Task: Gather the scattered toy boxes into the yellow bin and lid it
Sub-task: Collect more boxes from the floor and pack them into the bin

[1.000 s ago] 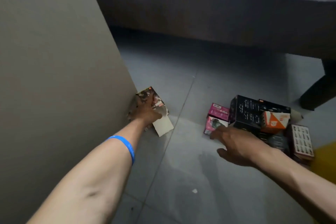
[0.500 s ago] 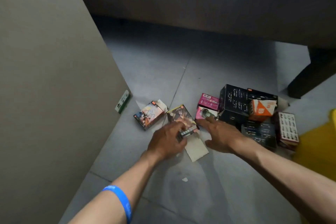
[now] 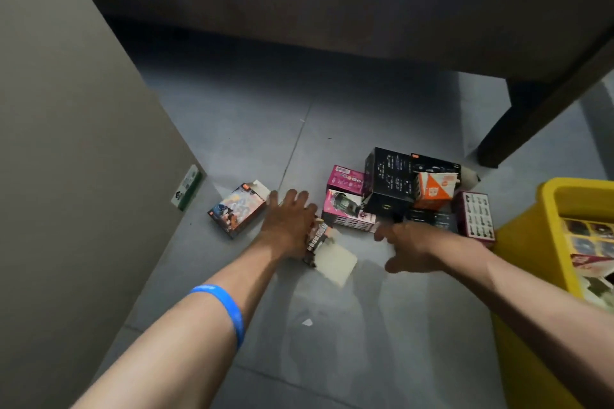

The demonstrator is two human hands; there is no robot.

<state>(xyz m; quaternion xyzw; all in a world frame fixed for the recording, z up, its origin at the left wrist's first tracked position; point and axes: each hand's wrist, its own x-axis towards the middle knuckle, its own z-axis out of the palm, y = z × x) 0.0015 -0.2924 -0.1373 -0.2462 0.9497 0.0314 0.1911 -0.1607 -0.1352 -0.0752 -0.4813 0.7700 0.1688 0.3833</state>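
Far left of the frame there's a beige panel [image 3: 66,143] with a small green box [image 3: 186,187] leaning against its bottom edge. Just right of that, a colourful box [image 3: 236,210] lies flat on the grey floor [image 3: 232,129], flap open. The left hand [image 3: 289,226], blue wristband [image 3: 222,307] on its forearm, sits palm down mid-frame with fingers [image 3: 292,197] spread wide, partly covering an open-flapped box [image 3: 327,251] but not gripping it as far as I can see. Right of it is the main pile [image 3: 398,189]: pink, black and orange boxes all touching. The right hand [image 3: 415,247] hovers just below the pile, fingers loosely apart, holding nothing. At the right edge stands the yellow bin [image 3: 531,239], lid off, some boxes already inside. A dark bed frame [image 3: 332,10] runs across the top.
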